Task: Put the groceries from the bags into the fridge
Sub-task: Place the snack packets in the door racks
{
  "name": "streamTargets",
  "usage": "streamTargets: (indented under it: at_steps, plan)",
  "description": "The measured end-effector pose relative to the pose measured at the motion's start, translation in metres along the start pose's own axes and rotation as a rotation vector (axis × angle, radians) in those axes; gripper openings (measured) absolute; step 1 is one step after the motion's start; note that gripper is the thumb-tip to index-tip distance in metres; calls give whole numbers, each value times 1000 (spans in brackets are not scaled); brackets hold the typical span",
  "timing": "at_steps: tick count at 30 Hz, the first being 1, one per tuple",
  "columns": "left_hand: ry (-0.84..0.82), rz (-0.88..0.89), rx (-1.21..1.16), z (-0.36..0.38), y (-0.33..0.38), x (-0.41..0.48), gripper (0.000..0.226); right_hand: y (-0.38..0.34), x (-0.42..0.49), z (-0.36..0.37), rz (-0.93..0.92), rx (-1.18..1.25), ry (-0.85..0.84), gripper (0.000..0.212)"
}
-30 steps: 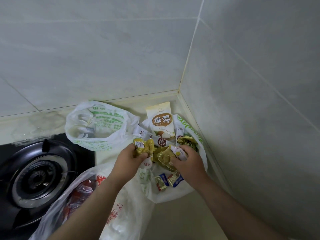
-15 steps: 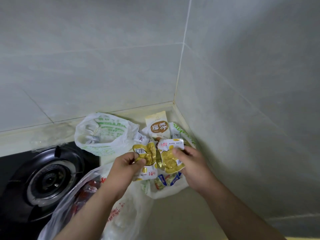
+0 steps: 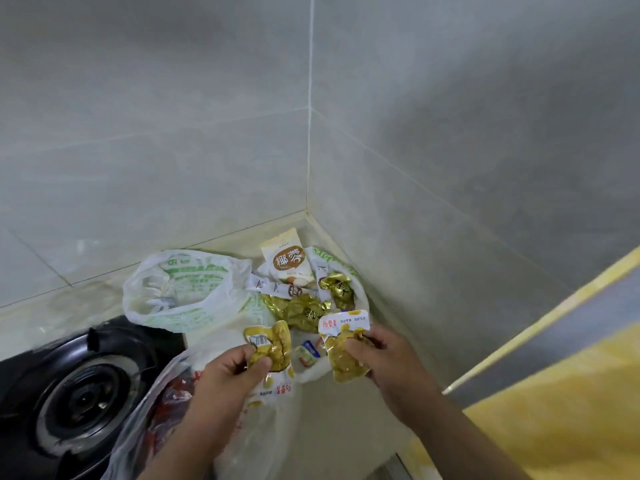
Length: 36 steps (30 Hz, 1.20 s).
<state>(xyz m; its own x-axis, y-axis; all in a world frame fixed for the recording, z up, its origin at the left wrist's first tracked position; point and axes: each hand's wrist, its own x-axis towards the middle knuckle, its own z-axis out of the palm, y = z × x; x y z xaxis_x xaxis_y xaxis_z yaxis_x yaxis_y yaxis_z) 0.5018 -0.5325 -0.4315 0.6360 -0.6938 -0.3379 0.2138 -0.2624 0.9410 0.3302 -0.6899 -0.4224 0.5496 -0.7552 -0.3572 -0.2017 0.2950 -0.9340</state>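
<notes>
My left hand (image 3: pixel 230 370) pinches a yellow snack packet (image 3: pixel 272 344) with a barcode label, lifted above the bags. My right hand (image 3: pixel 384 358) grips a second yellow packet (image 3: pixel 343 344) with a white top edge and red writing. Below them an open white plastic bag (image 3: pixel 360 296) in the counter corner holds several gold-wrapped sweets (image 3: pixel 308 311), small sachets and an upright cream carton (image 3: pixel 287 259) with a brown label. Another white bag with green print (image 3: pixel 180 292) lies to its left. A clear bag holding something red (image 3: pixel 166 403) sits under my left forearm.
A black gas hob with a round burner (image 3: pixel 79 396) takes up the lower left. Grey tiled walls (image 3: pixel 450 168) meet in a corner right behind the bags. The pale counter (image 3: pixel 343 427) runs toward me; a yellow surface (image 3: pixel 554 410) fills the lower right.
Both hands have lifted out of the corner bag, each with a yellow packet, and drawn apart and toward me. The camera has tilted up, showing more wall.
</notes>
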Motion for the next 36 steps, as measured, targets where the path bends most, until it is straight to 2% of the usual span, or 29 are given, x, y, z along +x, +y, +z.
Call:
streamTargets:
  at_steps: [2,5,8,14,17,21,23,25,27,30,32,33,36]
  plan:
    - [-31,1,36,-2,-2,-2,6,7,-14,0,22,-9,66,18]
    - [-99,27,108,-3,-6,-2,9,11,-37,-1,31,4,154,9]
    - [-162,45,140,-2,-12,-5,14,12,-63,-1,21,81,240,9]
    - [-171,-51,41,-15,-21,-10,21,32,-112,-8,0,207,416,10]
    - [-239,-66,29,-9,-15,-18,20,37,-134,-11,-15,233,458,10]
    - [-378,-13,106,23,-14,-32,20,40,-166,-17,-37,294,508,16]
    - [-456,24,135,44,-12,-47,18,41,-187,-25,-67,266,550,4]
    - [-547,90,169,67,-6,-66,10,41,-211,-35,-101,266,615,2]
    - [-624,148,196,88,-1,-83,8,40,-237,-47,-135,297,686,7]
    - [-764,178,210,116,4,-116,22,43,-282,-59,-188,331,773,9]
    - [-876,186,194,133,6,-144,23,49,-314,-64,-207,341,850,26]
    - [-921,189,194,141,5,-158,22,53,-332,-65,-217,348,880,27]
    - [-1009,183,202,163,-6,-204,25,71,-389,-67,-239,403,977,11]
